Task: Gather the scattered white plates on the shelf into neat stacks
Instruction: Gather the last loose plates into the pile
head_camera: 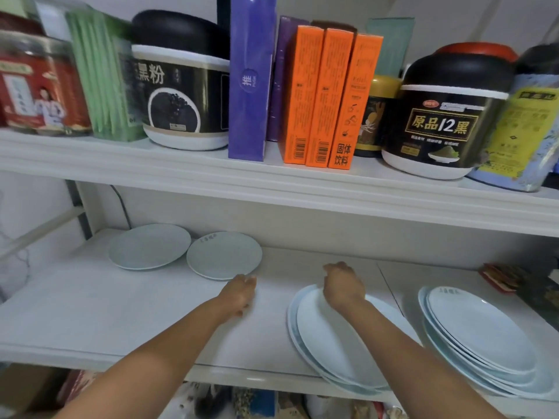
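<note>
White round ceramic plate (pixel 149 246) and its twin (pixel 223 255) lie just beyond my left hand (pixel 239 293) — fingers loosely curled, holding nothing. My right hand (pixel 343 284) hovers over a slumped plate stack (pixel 332 343) — fingers bent downward, grip unclear; a second stack (pixel 481 334) sits to its right.

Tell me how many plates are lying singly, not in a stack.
2. The far-left plate lies at the back of the shelf; the marked plate sits beside it on the right, just beyond the left hand. The rest are stacked; none seems hidden.
</note>
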